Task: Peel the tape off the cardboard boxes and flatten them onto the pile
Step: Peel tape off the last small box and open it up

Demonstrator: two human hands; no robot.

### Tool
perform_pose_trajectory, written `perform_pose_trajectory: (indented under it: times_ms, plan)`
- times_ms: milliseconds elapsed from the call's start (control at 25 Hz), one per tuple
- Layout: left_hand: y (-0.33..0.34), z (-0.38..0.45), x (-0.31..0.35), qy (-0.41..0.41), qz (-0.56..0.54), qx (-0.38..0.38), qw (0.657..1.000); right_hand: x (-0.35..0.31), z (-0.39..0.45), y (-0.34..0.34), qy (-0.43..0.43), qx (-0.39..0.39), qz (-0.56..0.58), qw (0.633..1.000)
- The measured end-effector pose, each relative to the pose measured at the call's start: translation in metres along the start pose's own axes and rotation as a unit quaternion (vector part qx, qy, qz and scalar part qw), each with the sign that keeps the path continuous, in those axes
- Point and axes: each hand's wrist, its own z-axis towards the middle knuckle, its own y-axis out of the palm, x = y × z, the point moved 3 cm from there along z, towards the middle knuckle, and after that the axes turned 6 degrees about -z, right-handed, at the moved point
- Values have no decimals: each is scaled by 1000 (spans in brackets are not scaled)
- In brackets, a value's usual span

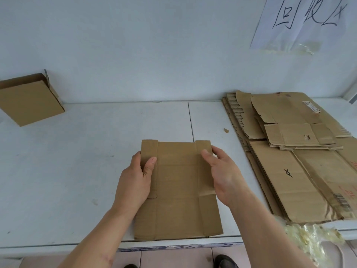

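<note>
A flattened brown cardboard box (177, 188) lies on the white table in front of me, its side flaps folded inward. My left hand (135, 180) grips its left edge, thumb on top of the left flap. My right hand (222, 171) holds the right edge near the top, fingers curled around the right flap. A pile of flattened cardboard (293, 157) lies on the table to the right. An unflattened cardboard box (29, 99) stands at the far left against the wall.
The white table (77, 161) runs along a pale wall. A paper sign (301, 22) with handwriting hangs at upper right. A heap of crumpled clear tape (313, 240) sits at lower right, off the table's front edge. A small cardboard scrap (226, 130) lies near the pile.
</note>
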Motion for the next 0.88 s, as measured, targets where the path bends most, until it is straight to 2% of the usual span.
perform_pose_trajectory:
  times_ms: [160, 320, 400, 440, 520, 600, 640, 760, 880]
  plan:
    - [5, 0, -1, -10, 94, 5, 996, 5, -1, 8, -77, 0, -191, 979]
    - [10, 1, 2, -18, 219, 9, 976, 8, 4, 15, -138, 10, -295, 945]
    - [14, -1, 0, 10, 267, 7, 964, 10, 9, 18, -157, 21, -330, 930]
    - [16, -3, -3, 47, 282, 15, 958, 13, 11, 21, -168, 26, -366, 915]
    - [22, 1, -11, 116, 303, 4, 946, 20, 13, 29, -204, 34, -495, 844]
    - [26, 9, -18, 107, 310, -57, 943, 30, 15, 38, -233, 37, -597, 767]
    - [27, 11, -20, 94, 313, -70, 942, 32, 17, 41, -235, 36, -622, 746]
    - [27, 14, -19, 72, 316, -82, 943, 29, 18, 46, -216, 15, -655, 724]
    - [28, 15, -15, 36, 317, -124, 940, 33, -1, 43, -189, -3, -685, 704]
